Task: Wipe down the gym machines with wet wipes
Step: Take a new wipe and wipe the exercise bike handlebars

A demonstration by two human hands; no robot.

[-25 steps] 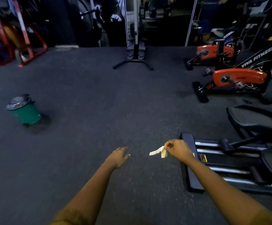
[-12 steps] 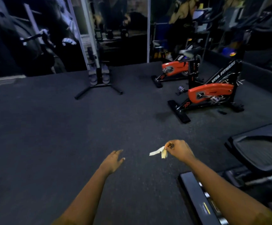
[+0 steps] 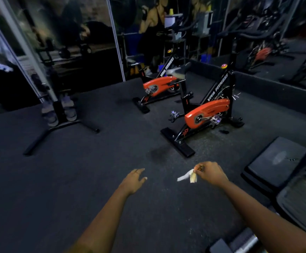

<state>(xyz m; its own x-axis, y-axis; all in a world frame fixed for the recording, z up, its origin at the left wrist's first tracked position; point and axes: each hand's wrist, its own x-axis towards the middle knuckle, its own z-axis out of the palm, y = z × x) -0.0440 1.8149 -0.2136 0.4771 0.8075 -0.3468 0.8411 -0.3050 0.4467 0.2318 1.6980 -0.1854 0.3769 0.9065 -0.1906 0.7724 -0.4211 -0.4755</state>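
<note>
Wipe (image 3: 187, 176) dangles crumpled from your right hand (image 3: 209, 172), pinched between curled fingertips, out over the floor (image 3: 57, 179). Your left hand (image 3: 134, 180) reaches forward palm down, fingers loose and straight, holding nothing. Nearest bike (image 3: 206, 114) stands ahead, well apart from both hands.

Quick count: two orange spin bikes, the near bike (image 3: 207, 114) and the far bike (image 3: 157, 86), one black step platform (image 3: 276, 161), one T-foot stand (image 3: 60, 125), one wipe (image 3: 186, 177), and two hands, left hand (image 3: 133, 179) and right hand (image 3: 210, 172).
</note>
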